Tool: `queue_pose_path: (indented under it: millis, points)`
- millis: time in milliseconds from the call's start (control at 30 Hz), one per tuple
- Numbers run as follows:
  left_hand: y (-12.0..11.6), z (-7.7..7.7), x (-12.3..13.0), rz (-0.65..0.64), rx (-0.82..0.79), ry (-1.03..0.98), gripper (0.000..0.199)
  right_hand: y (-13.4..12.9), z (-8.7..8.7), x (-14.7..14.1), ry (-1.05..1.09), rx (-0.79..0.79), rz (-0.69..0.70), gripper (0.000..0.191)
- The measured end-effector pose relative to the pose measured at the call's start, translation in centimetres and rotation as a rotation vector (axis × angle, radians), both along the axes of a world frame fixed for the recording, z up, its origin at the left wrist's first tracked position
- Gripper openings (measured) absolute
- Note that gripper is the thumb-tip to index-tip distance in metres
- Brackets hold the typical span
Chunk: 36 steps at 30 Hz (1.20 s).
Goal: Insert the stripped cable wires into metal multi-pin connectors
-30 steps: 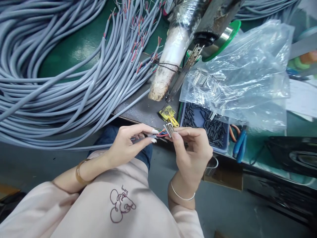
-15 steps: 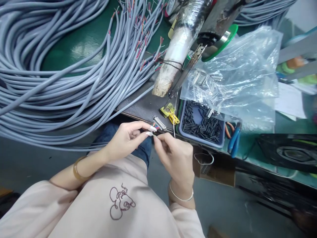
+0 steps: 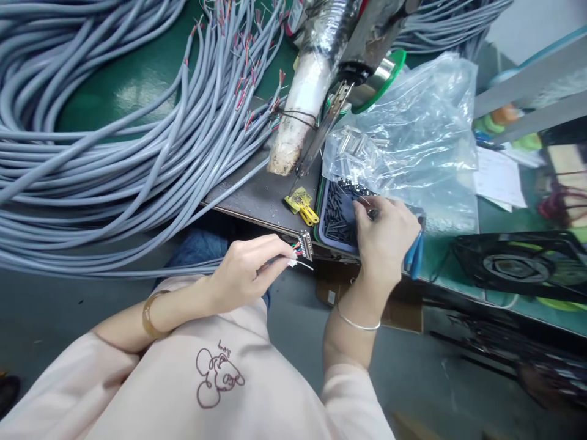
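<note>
My left hand (image 3: 254, 263) is closed in a pinch on a grey cable near its end, in front of the bench edge. Coloured wires run from the pinch to a metal multi-pin connector (image 3: 306, 245). One loose white wire (image 3: 304, 265) sticks out to the right below it, and something white shows at the fingertips. My right hand (image 3: 387, 235) is at a blue-grey bin (image 3: 342, 245) of short black tubes (image 3: 334, 214). Its thumb and forefinger are curled close together over the tubes; whatever lies between them is too small to make out.
A soldering iron (image 3: 323, 125) points down beside a white wrapped post (image 3: 293, 122), above a yellow tool (image 3: 303, 208). Grey cables (image 3: 137, 183) cover the left. Behind the bin are a plastic bag (image 3: 426, 134) and solder spool (image 3: 380, 82); blue-handled pliers (image 3: 415, 253) and a black fan (image 3: 523, 266) lie right.
My right hand has left the wires and moved right to the bin of black tubes. My left hand still pinches the cable, whose connector has turned more upright. The view has shifted a little.
</note>
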<state>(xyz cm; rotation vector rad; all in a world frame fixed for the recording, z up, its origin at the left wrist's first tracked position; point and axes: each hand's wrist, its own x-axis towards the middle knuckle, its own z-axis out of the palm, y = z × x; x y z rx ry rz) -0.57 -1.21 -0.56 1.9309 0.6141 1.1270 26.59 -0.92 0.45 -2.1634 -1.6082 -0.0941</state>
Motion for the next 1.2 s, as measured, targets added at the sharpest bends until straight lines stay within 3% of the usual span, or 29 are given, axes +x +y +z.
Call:
queue_pose_path:
  millis: [100, 200, 367, 467, 700, 967, 1067, 1200]
  points:
    - [0.5, 0.0, 0.1, 0.006, -0.069, -0.010, 0.013, 1.5, -0.7, 0.8, -0.023, -0.069, -0.086, 0.025]
    - [1.0, -0.4, 0.1, 0.041, -0.157, 0.015, 0.008, 1.6, -0.5, 0.5, -0.018, -0.106, -0.051, 0.024]
    - [1.3, -1.3, 0.4, 0.153, -0.203, -0.032, 0.010, -0.6, 0.4, -0.6, 0.007, 0.062, -0.015, 0.025]
    - [1.2, -1.3, 0.6, 0.190, -0.312, -0.041, 0.007, -1.9, 0.7, -1.0, -0.009, 0.144, -0.029, 0.023]
    - [2.2, -0.6, 0.4, -0.018, -0.778, -0.161, 0.016, -0.8, 0.2, -0.5, -0.133, 0.050, -0.011, 0.023]
    - [2.5, -0.9, 0.2, -0.082, -0.880, -0.160, 0.022, 0.7, 0.3, 0.2, -0.039, -0.055, 0.007, 0.008]
    - [2.5, -0.8, 0.3, -0.064, -0.879, -0.157, 0.021, -0.5, 1.4, -1.5, 0.085, 0.090, 0.003, 0.009]
    - [2.4, -0.2, 0.5, -0.005, -0.837, -0.124, 0.016, -3.5, 2.5, -6.0, 0.460, 0.332, 0.020, 0.014]
